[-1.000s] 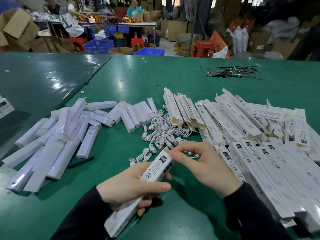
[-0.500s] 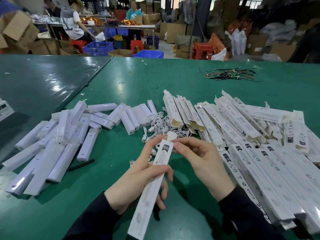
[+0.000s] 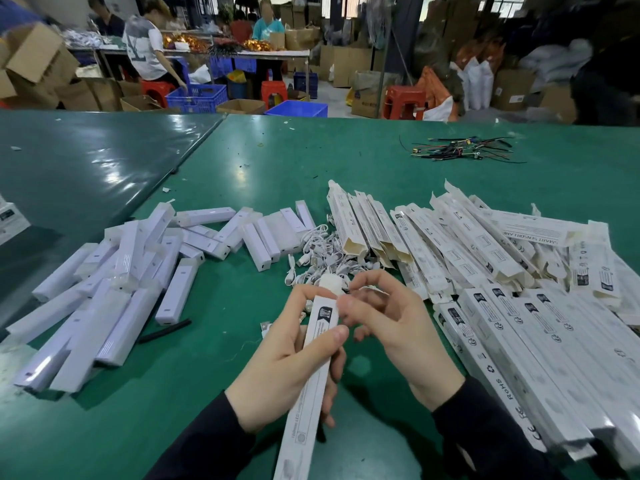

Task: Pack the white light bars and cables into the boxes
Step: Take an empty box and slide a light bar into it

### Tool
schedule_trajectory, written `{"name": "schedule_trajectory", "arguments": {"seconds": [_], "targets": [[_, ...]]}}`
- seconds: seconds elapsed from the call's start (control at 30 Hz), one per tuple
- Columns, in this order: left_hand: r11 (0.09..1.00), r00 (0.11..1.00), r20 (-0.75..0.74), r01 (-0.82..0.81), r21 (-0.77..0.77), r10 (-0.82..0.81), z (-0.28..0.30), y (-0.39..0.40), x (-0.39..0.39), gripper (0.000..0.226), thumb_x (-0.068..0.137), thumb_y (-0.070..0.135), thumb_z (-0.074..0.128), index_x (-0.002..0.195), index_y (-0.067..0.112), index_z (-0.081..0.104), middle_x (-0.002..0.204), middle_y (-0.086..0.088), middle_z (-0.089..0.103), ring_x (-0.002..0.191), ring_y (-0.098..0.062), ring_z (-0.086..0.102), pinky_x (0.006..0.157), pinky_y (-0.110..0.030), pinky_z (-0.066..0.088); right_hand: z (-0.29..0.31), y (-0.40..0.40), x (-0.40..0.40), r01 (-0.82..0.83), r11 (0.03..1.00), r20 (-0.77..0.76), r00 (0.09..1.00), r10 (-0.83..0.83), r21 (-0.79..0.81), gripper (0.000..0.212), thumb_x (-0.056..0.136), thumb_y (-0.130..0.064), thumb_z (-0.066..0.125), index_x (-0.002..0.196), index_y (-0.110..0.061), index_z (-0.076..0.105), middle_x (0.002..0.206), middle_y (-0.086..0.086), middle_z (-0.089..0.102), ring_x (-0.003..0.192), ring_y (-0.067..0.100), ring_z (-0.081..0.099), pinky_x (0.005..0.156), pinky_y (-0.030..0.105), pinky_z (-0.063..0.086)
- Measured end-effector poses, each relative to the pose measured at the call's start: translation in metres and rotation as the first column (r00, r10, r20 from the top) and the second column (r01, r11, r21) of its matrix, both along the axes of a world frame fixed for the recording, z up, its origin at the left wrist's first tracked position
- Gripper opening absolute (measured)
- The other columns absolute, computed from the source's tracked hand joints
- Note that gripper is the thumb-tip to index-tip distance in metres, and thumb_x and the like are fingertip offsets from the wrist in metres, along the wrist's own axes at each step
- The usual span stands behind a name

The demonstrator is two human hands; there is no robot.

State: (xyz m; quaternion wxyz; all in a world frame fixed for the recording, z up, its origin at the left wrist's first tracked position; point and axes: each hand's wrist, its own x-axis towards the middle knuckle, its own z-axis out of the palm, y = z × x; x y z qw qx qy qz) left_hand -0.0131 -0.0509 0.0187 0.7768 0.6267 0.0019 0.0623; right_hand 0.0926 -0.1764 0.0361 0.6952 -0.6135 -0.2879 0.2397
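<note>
At far left I see a small printed carton (image 3: 12, 220) cut by the frame edge, on the darker green table (image 3: 86, 168). The seam between that table and the brighter green mat (image 3: 294, 161) runs diagonally up toward the back. Next comes the heap of white light bars (image 3: 114, 289), lying crosswise over one another, with a short black stick (image 3: 165, 336) just beside its near right corner. Bare mat lies in front of the heap, down to the bottom edge.

My left hand (image 3: 291, 362) comes up from a dark sleeve, thumb on top and fingers curled under, gripping a long narrow box (image 3: 317, 372) that tilts up and away from me; its lower end runs out of the bottom edge. The top flap (image 3: 330, 283) stands open above the fingers. Just behind it sits the tangle of white cables (image 3: 318, 251), between the bars and the boxes.

My right hand (image 3: 391, 327) is at the box's upper end, fingers bent toward the flap; it is blurred, so I cannot tell whether it pinches anything.

To the right, the pile of boxes (image 3: 512, 306) fans out, open-ended ones behind, closed ones nearer, reaching the right edge. Beyond it, across open mat, lies a bundle of coloured wires (image 3: 457, 152).
</note>
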Motion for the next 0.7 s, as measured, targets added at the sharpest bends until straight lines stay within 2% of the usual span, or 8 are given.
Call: {"name": "schedule_trajectory", "arguments": {"seconds": [0.07, 0.17, 0.27, 0.37, 0.47, 0.57, 0.7], "targets": [[1.000, 1.000, -0.001, 0.011, 0.013, -0.010, -0.0003, -0.0008, 0.0000, 0.028, 0.091, 0.029, 0.061, 0.107, 0.024, 0.039, 0.063, -0.016, 0.053, 0.039, -0.022, 0.051, 0.044, -0.040, 0.054, 0.0007, 0.0007, 0.0007, 0.057, 0.998, -0.082, 0.995, -0.058, -0.009, 0.023, 0.078, -0.031, 0.073, 0.094, -0.014, 0.067, 0.076, 0.001, 0.072, 0.063, 0.013, 0.064, 0.058, 0.024, 0.051], [0.999, 0.999, -0.009, 0.049, 0.009, -0.049, -0.0018, -0.0029, -0.0004, 0.025, 0.090, 0.031, 0.061, 0.104, 0.025, 0.041, 0.064, -0.019, 0.054, 0.038, -0.022, 0.051, 0.043, -0.039, 0.053, 0.0017, 0.0012, 0.0011, 0.055, 0.996, -0.145, 0.987, -0.064, -0.066, 0.043, 0.074, -0.047, 0.065, 0.093, -0.010, 0.075, 0.087, 0.016, 0.072, 0.070, 0.017, 0.065, 0.063, 0.027, 0.053], [0.998, 0.999, -0.016, 0.052, 0.030, -0.052, -0.0032, -0.0027, -0.0002, 0.018, 0.094, 0.030, 0.059, 0.103, 0.028, 0.043, 0.066, -0.018, 0.057, 0.039, -0.023, 0.055, 0.042, -0.036, 0.052, 0.0021, 0.0015, -0.0010, 0.036, 0.995, -0.168, 0.984, -0.051, -0.089, 0.041, 0.079, -0.047, 0.064, 0.085, -0.008, 0.077, 0.093, 0.023, 0.072, 0.078, 0.023, 0.066, 0.072, 0.034, 0.054], [0.998, 0.999, -0.028, 0.036, 0.054, -0.034, -0.0035, -0.0021, -0.0001, 0.027, 0.091, 0.039, 0.058, 0.110, 0.032, 0.041, 0.070, -0.016, 0.062, 0.044, -0.028, 0.061, 0.042, -0.031, 0.051, 0.0031, 0.0002, -0.0025, 0.049, 0.996, -0.111, 0.992, -0.057, -0.079, 0.031, 0.080, -0.044, 0.066, 0.086, -0.017, 0.080, 0.090, 0.010, 0.076, 0.085, 0.024, 0.070, 0.078, 0.039, 0.054], [0.997, 0.999, -0.043, 0.031, 0.064, -0.028, -0.0039, -0.0027, -0.0009, 0.035, 0.088, 0.044, 0.058, 0.115, 0.037, 0.036, 0.072, -0.018, 0.065, 0.048, -0.033, 0.064, 0.044, -0.033, 0.053, 0.0040, 0.0003, -0.0035, 0.032, 0.995, -0.097, 0.994, -0.041, -0.092, 0.019, 0.086, -0.034, 0.066, 0.094, -0.026, 0.080, 0.095, 0.003, 0.077, 0.096, 0.029, 0.070, 0.083, 0.046, 0.052], [0.997, 0.998, -0.055, 0.039, 0.069, -0.035, -0.0040, -0.0032, -0.0016, 0.035, 0.089, 0.044, 0.058, 0.115, 0.042, 0.034, 0.074, -0.018, 0.066, 0.051, -0.035, 0.066, 0.045, -0.037, 0.055, 0.0054, 0.0010, -0.0049, 0.020, 0.996, -0.118, 0.993, -0.031, -0.090, 0.020, 0.084, -0.037, 0.066, 0.094, -0.026, 0.080, 0.092, 0.005, 0.077, 0.082, 0.024, 0.070, 0.077, 0.041, 0.051], [0.996, 0.997, -0.064, 0.049, 0.068, -0.045, -0.0031, -0.0046, -0.0018, 0.037, 0.090, 0.041, 0.058, 0.117, 0.048, 0.033, 0.075, -0.018, 0.067, 0.054, -0.037, 0.067, 0.047, -0.040, 0.057, 0.0058, 0.0010, -0.0033, 0.041, 0.996, -0.164, 0.985, -0.054, -0.078, 0.035, 0.074, -0.048, 0.068, 0.088, -0.018, 0.080, 0.088, 0.010, 0.076, 0.070, 0.016, 0.064, 0.068, 0.031, 0.051]]}}
